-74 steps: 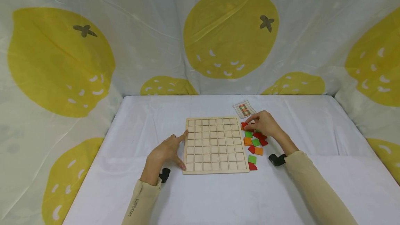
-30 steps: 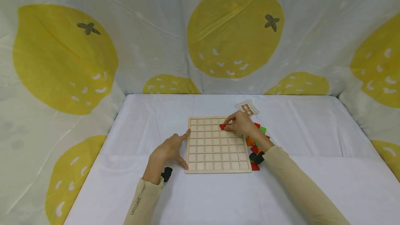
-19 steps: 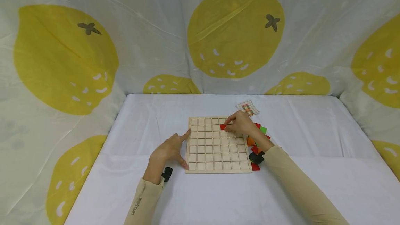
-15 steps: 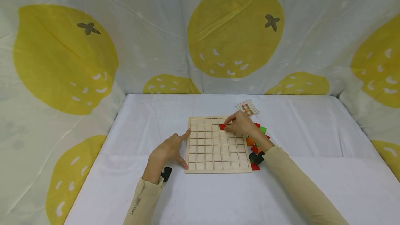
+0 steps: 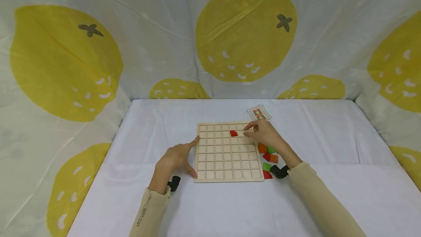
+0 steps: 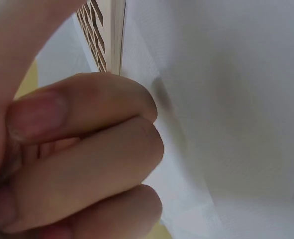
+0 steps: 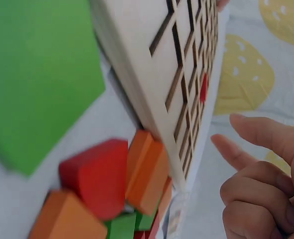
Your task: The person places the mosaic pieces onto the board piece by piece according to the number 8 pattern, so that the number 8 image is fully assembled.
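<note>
A wooden grid board (image 5: 215,181) lies flat on the table. One red piece with a rounded corner (image 5: 233,133) sits in its second row from the far edge, and the right wrist view shows that red piece (image 7: 203,88) too. Just right of it, over the board's far right part, is my right hand (image 5: 265,134); its thumb and index finger are apart with nothing between them. At the board's left edge, my left hand (image 5: 175,158) touches the frame with spread index finger and thumb. In the left wrist view, its other fingers (image 6: 102,107) are curled inward.
Along the board's right side lie loose orange (image 5: 273,158), green (image 5: 266,166) and red pieces (image 5: 267,175), some hidden by my right arm. A printed pattern card (image 5: 259,112) lies behind the board's far right corner. A lemon-print cloth (image 5: 164,46) surrounds the white table.
My right hand carried the red piece from the pile onto the board, let go of it, and moved slightly right. The left hand has stayed at the board's left edge.
</note>
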### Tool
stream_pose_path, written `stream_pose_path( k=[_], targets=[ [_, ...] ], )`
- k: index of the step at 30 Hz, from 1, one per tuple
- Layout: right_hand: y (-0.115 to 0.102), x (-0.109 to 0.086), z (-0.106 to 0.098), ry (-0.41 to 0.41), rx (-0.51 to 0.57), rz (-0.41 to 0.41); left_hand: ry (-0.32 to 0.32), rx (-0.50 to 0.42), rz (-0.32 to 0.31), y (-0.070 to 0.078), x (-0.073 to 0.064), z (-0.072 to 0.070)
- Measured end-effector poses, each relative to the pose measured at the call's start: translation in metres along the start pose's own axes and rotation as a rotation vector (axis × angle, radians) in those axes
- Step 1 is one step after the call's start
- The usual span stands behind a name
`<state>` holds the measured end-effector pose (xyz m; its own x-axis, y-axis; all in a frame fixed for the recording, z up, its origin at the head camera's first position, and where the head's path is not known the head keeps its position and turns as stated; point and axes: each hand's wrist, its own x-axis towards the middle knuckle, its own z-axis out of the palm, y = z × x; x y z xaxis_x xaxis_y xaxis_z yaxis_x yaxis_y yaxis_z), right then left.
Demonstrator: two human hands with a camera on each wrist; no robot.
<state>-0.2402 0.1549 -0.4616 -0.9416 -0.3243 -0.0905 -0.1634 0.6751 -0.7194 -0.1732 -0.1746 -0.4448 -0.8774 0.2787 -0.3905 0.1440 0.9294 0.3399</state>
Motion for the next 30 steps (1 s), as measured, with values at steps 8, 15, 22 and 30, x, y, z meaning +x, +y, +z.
stream_pose_path(
  k=[8,15,22,30],
  targets=[
    [-0.002,0.005,-0.001,-0.019,0.018,-0.034,-0.016,-0.089,0.0,-0.008,-0.006,-0.001],
    [-0.009,0.02,0.014,-0.006,0.042,-0.009,-0.028,-0.123,0.02,-0.009,-0.003,0.0],
    [-0.01,0.024,0.024,0.038,-0.031,-0.009,-0.06,-0.114,0.028,-0.006,0.0,-0.001],
    [-0.007,0.018,0.018,0.036,0.001,-0.03,-0.062,-0.104,0.028,-0.004,0.0,0.0]
  ],
)
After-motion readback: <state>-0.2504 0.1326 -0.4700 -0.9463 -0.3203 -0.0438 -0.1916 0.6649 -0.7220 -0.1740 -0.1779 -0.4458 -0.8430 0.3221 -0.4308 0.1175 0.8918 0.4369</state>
